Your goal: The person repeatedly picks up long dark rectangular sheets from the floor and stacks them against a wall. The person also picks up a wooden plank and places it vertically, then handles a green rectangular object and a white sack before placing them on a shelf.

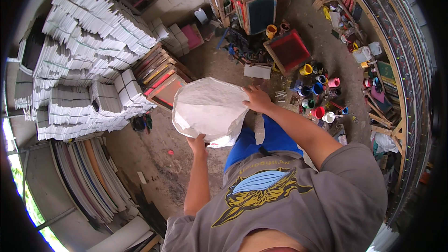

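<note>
Between my two hands is a large white sack, its wide mouth spread into a rounded shape and its rim crumpled. My left hand grips the near rim, the thumb lying on the inner side. At the right edge, my right hand has its fingers closed over the rim. The pale inside of the sack faces up and looks bare; its lower part is hidden. It hangs in front of my blue trousers.
Tall stacks of white bundles fill the left, with wooden printing frames leaning beside them. Open paint pots crowd the floor at right, near a red-coated screen frame. Curved sheets stand at lower left.
</note>
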The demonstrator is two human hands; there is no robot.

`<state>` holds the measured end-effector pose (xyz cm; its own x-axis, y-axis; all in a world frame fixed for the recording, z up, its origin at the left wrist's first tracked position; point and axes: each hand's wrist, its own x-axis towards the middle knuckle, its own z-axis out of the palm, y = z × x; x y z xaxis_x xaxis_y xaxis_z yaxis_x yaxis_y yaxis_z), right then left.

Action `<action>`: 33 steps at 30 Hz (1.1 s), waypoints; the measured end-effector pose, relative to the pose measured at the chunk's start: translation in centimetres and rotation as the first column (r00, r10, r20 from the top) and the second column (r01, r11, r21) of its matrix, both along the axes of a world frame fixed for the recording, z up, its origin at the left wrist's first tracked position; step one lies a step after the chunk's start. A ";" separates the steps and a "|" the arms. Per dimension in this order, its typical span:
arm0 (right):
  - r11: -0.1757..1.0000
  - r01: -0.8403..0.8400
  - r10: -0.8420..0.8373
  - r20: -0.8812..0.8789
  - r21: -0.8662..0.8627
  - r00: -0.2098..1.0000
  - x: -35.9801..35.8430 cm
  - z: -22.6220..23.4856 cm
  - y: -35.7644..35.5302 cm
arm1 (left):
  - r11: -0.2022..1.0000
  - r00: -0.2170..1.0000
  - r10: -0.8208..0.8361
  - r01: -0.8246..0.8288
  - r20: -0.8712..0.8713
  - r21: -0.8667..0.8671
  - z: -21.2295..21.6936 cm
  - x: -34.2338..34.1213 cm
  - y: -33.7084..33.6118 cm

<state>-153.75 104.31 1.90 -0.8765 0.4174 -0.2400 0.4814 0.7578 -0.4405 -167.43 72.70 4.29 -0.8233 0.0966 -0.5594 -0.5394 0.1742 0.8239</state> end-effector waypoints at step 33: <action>0.592 0.806 -0.767 0.313 0.007 0.560 -27.0 -60.7 42.8 | 0.957 0.958 -0.269 0.277 -0.098 0.082 -55.4 -21.2 32.2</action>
<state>-180.78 147.11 -58.84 -0.1092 0.8595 -0.4994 0.9644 -0.0302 -0.2628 -188.60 104.89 -51.12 -0.8023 0.3725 -0.4664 -0.4095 0.2250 0.8841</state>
